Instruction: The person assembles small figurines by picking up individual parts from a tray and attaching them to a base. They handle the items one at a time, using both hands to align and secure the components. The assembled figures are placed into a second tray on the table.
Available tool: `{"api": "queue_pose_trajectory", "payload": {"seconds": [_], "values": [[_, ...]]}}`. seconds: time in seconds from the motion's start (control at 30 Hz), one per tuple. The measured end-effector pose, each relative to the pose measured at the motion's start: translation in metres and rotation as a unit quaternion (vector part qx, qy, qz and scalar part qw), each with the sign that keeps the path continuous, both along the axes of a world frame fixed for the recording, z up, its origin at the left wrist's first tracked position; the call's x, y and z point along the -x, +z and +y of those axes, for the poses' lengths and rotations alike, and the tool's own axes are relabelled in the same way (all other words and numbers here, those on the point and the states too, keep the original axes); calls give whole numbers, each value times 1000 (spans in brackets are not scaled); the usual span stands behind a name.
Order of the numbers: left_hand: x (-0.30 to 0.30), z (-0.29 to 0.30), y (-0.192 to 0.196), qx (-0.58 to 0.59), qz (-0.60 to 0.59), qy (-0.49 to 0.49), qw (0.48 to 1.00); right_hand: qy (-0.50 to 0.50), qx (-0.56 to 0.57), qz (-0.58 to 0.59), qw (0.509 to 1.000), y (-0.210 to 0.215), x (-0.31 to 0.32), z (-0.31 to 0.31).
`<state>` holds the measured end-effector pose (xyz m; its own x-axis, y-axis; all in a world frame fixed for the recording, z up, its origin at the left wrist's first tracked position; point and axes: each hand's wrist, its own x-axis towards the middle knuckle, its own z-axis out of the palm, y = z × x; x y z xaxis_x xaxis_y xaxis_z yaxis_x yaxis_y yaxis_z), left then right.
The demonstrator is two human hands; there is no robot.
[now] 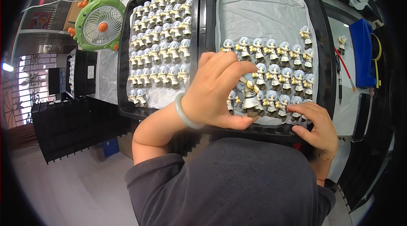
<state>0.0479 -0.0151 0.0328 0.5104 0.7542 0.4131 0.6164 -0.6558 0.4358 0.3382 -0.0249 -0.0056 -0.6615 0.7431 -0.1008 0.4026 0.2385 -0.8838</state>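
My left hand (214,84), with a pale bangle at the wrist, reaches over the right-hand tray (263,130). Its thumb and bent index finger hold a small figurine (250,98) with pale hair, a white outfit and dark boots, raised above the others. Rows of matching figurines (286,77) stand in that tray, some hidden behind my left hand. My right hand (318,126) rests at the tray's near right corner, thumb and fingers apart beside the nearest row of figurines. Whether its fingertips touch one of them is unclear.
A second black tray (123,84) of similar figurines lies left, beyond it a green fan (101,23). To the right are a single figurine (342,44), a red brush (345,68), a black pen (339,79) and a blue holder (361,54). White liner sheet (260,9) shows at the tray's far end.
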Motion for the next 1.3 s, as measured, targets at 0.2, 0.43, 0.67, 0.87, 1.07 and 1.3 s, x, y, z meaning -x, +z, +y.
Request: {"api": "queue_pose_trajectory", "payload": {"seconds": [0.2, 0.43, 0.67, 0.87, 1.07, 1.3], "values": [[1, 1, -2, 7, 9, -10, 1000, -2, 4, 1, 1000, 1, 0, 0], [-4, -1, -5, 15, 7, -6, 1000, -2, 4, -2, 1000, 0, -1, -1], [0, -3, 0, -5, 25, -10, 1000, 7, -42, 19, 999, -3, 1, 2], [78, -17, 31, -8, -28, 125, 992, 16, -46, 10, 999, 0, 2, 0], [178, -74, 32, 214, 182, 337, 898, 38, -17, 19, 999, 0, 5, 0], [197, -101, -18, 307, 312, 329, 837, 67, -16, 21, 997, 1, 2, 1]]}}
